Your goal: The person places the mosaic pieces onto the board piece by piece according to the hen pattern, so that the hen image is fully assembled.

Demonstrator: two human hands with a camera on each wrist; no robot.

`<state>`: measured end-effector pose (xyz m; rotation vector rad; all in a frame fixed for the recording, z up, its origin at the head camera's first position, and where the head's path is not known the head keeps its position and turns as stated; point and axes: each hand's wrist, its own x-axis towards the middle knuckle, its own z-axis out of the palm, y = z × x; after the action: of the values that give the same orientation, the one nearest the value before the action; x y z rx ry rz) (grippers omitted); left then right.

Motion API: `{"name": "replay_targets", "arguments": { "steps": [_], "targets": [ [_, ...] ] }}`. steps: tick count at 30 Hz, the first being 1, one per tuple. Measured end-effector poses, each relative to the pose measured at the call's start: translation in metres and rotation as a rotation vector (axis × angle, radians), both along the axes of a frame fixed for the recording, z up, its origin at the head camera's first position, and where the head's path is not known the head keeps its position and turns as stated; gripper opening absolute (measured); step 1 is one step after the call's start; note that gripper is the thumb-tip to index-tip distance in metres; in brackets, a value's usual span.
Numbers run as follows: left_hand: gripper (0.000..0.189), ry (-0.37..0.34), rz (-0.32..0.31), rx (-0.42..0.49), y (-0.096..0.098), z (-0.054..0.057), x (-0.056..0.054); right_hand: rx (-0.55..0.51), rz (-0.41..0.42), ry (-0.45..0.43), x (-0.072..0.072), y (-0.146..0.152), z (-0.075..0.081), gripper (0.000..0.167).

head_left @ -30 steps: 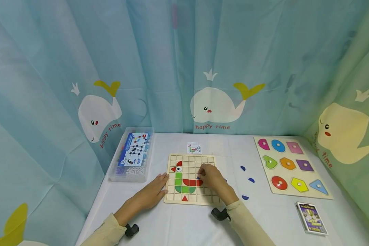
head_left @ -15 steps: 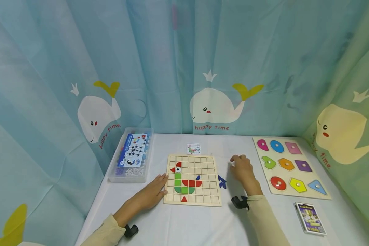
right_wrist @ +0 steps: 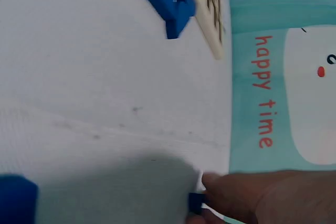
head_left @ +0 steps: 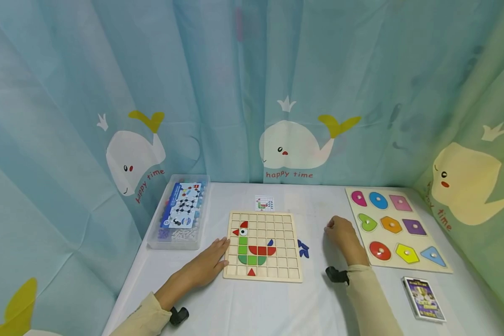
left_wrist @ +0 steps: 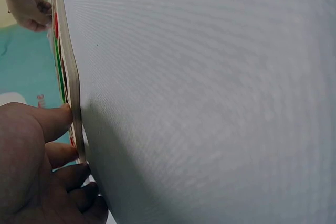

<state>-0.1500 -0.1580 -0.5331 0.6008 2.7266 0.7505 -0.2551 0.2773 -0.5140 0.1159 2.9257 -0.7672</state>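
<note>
My left hand (head_left: 210,263) lies at the left edge of a wooden grid board (head_left: 285,270). In the left wrist view, its thumb and fingertips touch the board's side. Red and green pieces form a bird shape on the grid, with a small blue piece (head_left: 270,242) above the red row. Right of the board, my right hand (head_left: 342,233) is low over the white table. Its thumb and finger pinch a blue piece (right_wrist: 196,202), mostly hidden by the fingers. Another blue piece (right_wrist: 17,199) lies at the lower left of the right wrist view.
Several blue pieces (head_left: 303,248) cluster against the board's right edge. A small picture card (head_left: 264,203) lies behind the board. At left stands a clear plastic box (head_left: 178,212); at right are a shape puzzle (head_left: 378,228) and a card pack (head_left: 423,298).
My right hand has left the board, where a blue piece now sits, and moved right over the table. It now pinches another blue piece. My left hand stays still.
</note>
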Motion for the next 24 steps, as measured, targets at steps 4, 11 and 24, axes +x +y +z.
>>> {"name": "replay_targets", "arguments": {
  "steps": [4,11,24],
  "targets": [
    [0.062,-0.005,0.004,0.005,0.000,0.001,0.000,-0.016,-0.025,-0.102,0.006,-0.001,0.008,0.028],
    [0.062,-0.011,0.007,0.006,0.000,0.002,0.000,-0.033,0.017,-0.109,0.011,0.005,0.011,0.029],
    [0.062,-0.020,0.010,0.009,0.001,0.005,0.001,-0.041,0.046,-0.033,0.014,0.014,-0.001,0.023]
  ]
}}
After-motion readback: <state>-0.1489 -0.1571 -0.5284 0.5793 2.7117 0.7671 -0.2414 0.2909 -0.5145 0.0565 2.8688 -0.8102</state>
